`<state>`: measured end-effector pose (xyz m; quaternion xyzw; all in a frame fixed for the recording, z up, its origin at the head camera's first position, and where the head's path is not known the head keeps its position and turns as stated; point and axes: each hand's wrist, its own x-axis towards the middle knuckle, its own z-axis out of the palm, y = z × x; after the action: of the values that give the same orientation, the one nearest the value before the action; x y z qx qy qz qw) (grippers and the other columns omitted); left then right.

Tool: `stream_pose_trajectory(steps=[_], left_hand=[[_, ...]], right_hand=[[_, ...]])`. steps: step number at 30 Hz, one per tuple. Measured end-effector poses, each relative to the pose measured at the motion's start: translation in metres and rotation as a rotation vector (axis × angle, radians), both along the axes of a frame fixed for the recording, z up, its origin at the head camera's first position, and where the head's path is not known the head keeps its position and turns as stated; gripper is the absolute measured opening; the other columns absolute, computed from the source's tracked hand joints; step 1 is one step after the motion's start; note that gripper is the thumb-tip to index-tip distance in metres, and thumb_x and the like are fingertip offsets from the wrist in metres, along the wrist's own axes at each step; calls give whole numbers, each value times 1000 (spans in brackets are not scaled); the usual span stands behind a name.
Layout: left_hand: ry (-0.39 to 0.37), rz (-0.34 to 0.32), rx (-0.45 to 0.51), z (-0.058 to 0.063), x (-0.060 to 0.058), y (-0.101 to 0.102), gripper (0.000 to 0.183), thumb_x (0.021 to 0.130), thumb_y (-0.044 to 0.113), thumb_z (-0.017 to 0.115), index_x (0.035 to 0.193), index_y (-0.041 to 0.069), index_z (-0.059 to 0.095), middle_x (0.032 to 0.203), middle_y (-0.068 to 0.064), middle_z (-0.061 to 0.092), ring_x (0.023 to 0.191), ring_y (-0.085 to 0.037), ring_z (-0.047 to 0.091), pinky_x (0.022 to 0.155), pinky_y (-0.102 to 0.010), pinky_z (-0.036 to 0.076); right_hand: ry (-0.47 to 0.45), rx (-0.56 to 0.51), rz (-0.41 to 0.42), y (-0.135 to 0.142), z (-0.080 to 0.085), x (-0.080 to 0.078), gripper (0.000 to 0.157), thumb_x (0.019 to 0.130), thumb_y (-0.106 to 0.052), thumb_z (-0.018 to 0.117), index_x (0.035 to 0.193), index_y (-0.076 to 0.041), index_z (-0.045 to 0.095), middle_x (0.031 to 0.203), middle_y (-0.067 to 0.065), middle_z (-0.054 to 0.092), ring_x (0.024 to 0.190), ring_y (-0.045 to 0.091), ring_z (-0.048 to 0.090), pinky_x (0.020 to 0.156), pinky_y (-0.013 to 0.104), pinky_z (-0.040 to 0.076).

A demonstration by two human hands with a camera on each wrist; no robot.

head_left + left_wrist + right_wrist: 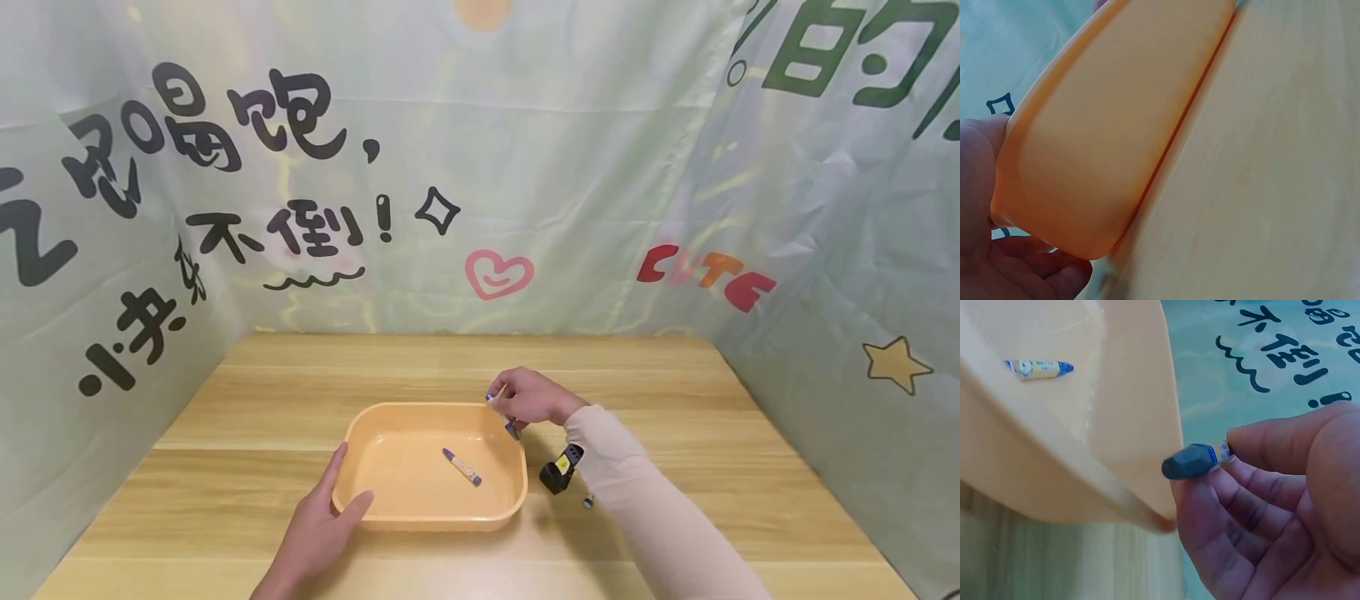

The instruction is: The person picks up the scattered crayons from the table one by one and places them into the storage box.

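Observation:
A shallow orange plastic tray (431, 527) stands on the wooden table, and a crayon (461, 467) with a blue-purple tip and a printed wrapper lies inside it. My left hand (318, 521) holds the tray's near left corner, thumb over the rim and fingers along the outer wall. Beyond the tray's far right corner is my right hand (532, 397), pinching a dark-tipped crayon (1194, 461) between thumb and fingers. That crayon's blunt dark end points out toward the tray's wall in the right wrist view, while its wrapped part is largely hidden by the fingers.
A black device (561, 469) with a yellow label is close to my right wrist, right of the tray. A small blue-and-white piece (588, 502) shows by my right sleeve. Printed cloth (480, 167) walls in the table (645, 367) at the back and sides.

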<state>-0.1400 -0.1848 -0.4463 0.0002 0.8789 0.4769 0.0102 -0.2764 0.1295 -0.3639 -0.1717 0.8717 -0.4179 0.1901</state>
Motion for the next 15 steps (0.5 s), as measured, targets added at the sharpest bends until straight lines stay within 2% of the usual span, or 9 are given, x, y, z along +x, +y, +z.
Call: stream_pose_trajectory(steps=[15], left_hand=[[-4,-1,4,0,1,1,83,94,38,63,157,20,12,62,0,39,48,-9,38,44,-24,39]], right_hand=[[-20,27,55,-21,-6,3,19,96,-8,58,113,1,61,87,12,63,67,19,61,61,35,57]])
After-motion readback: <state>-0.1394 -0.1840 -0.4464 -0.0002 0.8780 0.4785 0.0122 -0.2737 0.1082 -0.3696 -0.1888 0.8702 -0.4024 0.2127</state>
